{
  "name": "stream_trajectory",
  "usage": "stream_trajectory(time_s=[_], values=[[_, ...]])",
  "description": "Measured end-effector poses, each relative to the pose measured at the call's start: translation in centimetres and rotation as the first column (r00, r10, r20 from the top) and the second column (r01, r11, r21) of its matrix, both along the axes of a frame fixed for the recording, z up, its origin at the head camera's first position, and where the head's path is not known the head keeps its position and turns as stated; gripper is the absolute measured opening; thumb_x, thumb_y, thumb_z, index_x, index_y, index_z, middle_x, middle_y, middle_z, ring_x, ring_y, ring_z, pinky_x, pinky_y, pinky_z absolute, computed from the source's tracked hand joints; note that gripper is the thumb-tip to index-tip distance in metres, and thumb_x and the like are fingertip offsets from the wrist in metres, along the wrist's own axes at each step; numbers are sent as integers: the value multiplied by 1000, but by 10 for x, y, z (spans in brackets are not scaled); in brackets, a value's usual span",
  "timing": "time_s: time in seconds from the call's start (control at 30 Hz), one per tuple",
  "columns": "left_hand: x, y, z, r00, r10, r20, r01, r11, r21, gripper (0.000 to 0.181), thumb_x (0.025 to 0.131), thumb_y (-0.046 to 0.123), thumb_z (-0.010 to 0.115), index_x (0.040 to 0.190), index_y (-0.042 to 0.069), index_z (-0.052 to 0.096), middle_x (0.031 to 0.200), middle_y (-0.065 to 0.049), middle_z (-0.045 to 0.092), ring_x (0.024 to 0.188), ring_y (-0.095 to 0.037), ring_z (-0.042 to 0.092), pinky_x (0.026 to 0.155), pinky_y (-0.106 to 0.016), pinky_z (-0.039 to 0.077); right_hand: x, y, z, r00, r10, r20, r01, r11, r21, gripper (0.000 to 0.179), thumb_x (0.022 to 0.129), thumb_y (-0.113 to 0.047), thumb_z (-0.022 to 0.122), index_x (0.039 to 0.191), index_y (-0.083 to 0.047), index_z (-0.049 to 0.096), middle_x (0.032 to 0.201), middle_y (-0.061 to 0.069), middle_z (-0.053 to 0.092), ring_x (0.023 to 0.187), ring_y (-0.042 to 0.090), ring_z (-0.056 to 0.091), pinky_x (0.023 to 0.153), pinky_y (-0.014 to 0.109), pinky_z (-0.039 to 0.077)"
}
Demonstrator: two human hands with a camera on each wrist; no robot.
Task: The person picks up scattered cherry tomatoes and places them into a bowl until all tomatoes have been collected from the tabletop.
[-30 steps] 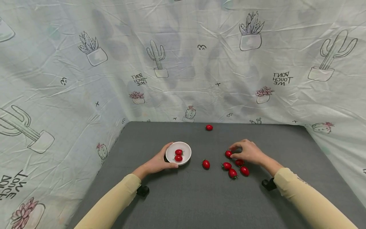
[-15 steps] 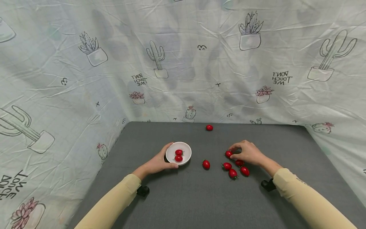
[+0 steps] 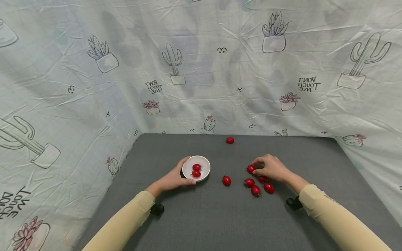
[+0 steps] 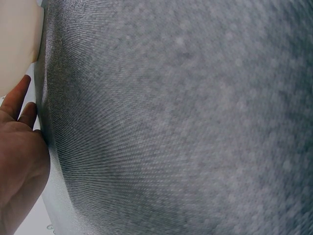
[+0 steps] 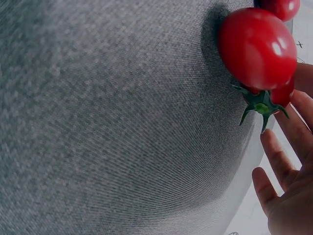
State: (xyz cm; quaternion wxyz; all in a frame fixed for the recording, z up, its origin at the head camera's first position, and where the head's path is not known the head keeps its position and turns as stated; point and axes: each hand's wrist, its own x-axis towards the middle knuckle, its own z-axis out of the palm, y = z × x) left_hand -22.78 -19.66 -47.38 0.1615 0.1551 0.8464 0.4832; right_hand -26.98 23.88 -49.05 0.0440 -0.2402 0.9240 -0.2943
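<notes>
A small white bowl [image 3: 205,168] stands at the table's left-centre with two red cherry tomatoes [image 3: 196,173] inside. My left hand [image 3: 173,178] holds it from the left, thumb along the near side and fingers round the far side. In the left wrist view, fingertips meet the pale bowl wall [image 4: 18,39]. On the right, my right hand [image 3: 272,168] pinches a cherry tomato [image 3: 251,169] between thumb and fingers, low over the table. A large-looking cherry tomato [image 5: 257,49] with a green stem partly hides the fingers in the right wrist view.
Several more cherry tomatoes [image 3: 255,190] lie close together just in front of the right hand. One single tomato [image 3: 226,180] is between the bowl and that group, another tomato [image 3: 230,140] near the back edge. A cactus-print cloth [image 3: 194,101] hangs behind the dark grey table [image 3: 201,219].
</notes>
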Motion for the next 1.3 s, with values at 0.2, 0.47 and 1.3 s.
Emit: stream_trajectory(time_s=[0.2, 0.47, 1.3], values=[[-13, -6, -27, 1000, 16, -9, -16, 1000, -19, 111, 84, 25, 87, 165, 14, 12, 167, -12, 21, 149, -33, 26, 117, -59, 21, -1, 0, -1, 1000, 5, 8, -5, 1000, -5, 23, 91, -21, 78, 113, -16, 78, 102, -6, 72, 108, 29, 56, 92, 57, 44], [-17, -9, -32, 1000, 16, -7, -16, 999, -32, 110, 82, 35, 88, 165, 24, 16, 166, -4, 24, 148, -26, 28, 117, -56, 24, -6, 0, 6, 999, -26, 29, 26, 999, -21, 22, 90, -21, 79, 113, -18, 78, 106, -4, 71, 114, 30, 52, 96, 58, 41], [-21, -1, -26, 999, 44, 12, -44, 998, -39, 110, 82, 38, 89, 164, 25, 17, 165, -7, 25, 148, -29, 29, 116, -59, 25, -31, -27, 53, 996, 80, 48, -72, 987, -146, 25, 95, -25, 77, 120, -25, 76, 122, 1, 61, 125, 27, 46, 94, 54, 44]])
